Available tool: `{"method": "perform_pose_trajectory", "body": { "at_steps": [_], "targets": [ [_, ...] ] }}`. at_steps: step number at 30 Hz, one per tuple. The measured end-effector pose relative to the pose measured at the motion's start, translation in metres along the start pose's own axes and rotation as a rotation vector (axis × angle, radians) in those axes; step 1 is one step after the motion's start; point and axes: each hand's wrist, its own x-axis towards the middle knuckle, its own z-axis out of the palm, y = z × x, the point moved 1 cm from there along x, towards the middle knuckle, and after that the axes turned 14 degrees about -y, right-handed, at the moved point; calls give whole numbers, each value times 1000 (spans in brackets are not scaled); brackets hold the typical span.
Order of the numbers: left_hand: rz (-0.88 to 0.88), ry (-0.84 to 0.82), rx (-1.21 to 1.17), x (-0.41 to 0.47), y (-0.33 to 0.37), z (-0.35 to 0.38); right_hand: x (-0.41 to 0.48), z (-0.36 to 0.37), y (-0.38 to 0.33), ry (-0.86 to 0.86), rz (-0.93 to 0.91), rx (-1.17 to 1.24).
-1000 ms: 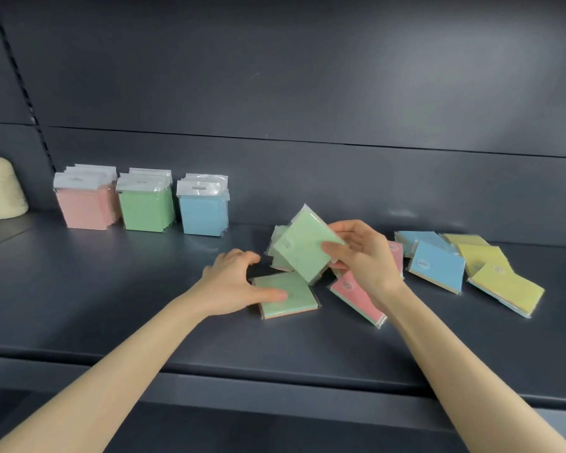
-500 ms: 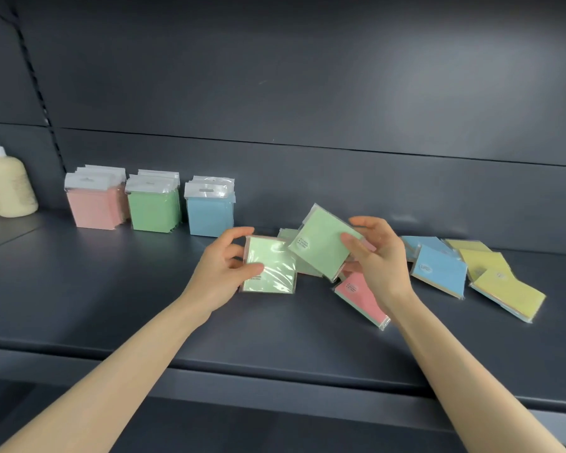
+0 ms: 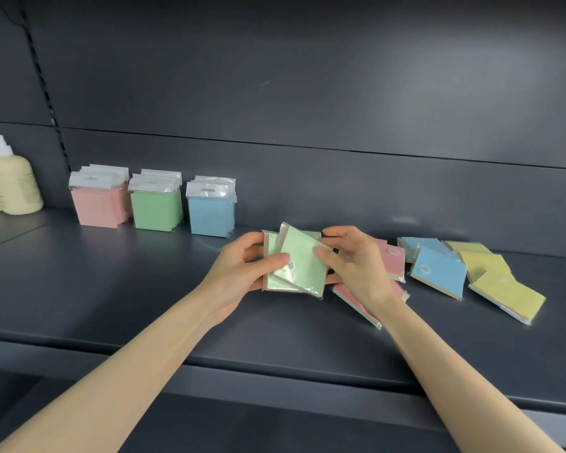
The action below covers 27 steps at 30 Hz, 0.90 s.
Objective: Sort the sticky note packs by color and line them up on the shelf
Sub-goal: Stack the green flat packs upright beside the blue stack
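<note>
Holding two green sticky note packs (image 3: 299, 264) together at the middle of the frame, both hands meet just above the dark grey shelf (image 3: 111, 289): the left hand (image 3: 242, 273) grips the packs from their left edge with its thumb laid across the front face, and the right hand (image 3: 356, 266) grasps them from the right edge, thumb on the front and fingers curled behind. The front green pack sits tilted, its top corner leaning left over the squarer pack behind it, and both are in clear wrappers. Just behind and below the right hand lie loose pink packs (image 3: 393, 258), one flat near the back and another angled toward the lower right, partly hidden by the wrist. Further right in the frame are loose blue packs (image 3: 438, 271), overlapping one another, and beyond them loose yellow packs (image 3: 507, 294) spread toward the right edge, all lying flat or slightly tilted on the shelf. In the left part of the frame, against the back panel (image 3: 307, 93), three upright rows stand side by side: a pink row (image 3: 97, 207), a green row (image 3: 156, 209) just to its right, and a blue row (image 3: 211, 214) beside that, each with white header cards on top. At the far left edge stand cream-coloured pump bottles (image 3: 13, 188), well apart from the hands.
</note>
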Motion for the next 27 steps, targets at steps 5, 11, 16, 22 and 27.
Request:
{"method": "perform_pose_trajectory", "body": {
  "at_steps": [5,11,16,22,27],
  "targets": [
    [3,-67,17,3,3,-12,3,0,3,-114,88,89],
    [-19,-221,-2,31,7,-23,22,-3,-12,-413,147,70],
    [-36,-330,192,63,12,-36,50,-10,-8,-258,211,-65],
    [21,-236,388,95,5,-49,77,-20,-10,-80,240,-181],
    [18,-188,662,102,-12,-52,81,-24,0,50,217,-194]
  ]
}}
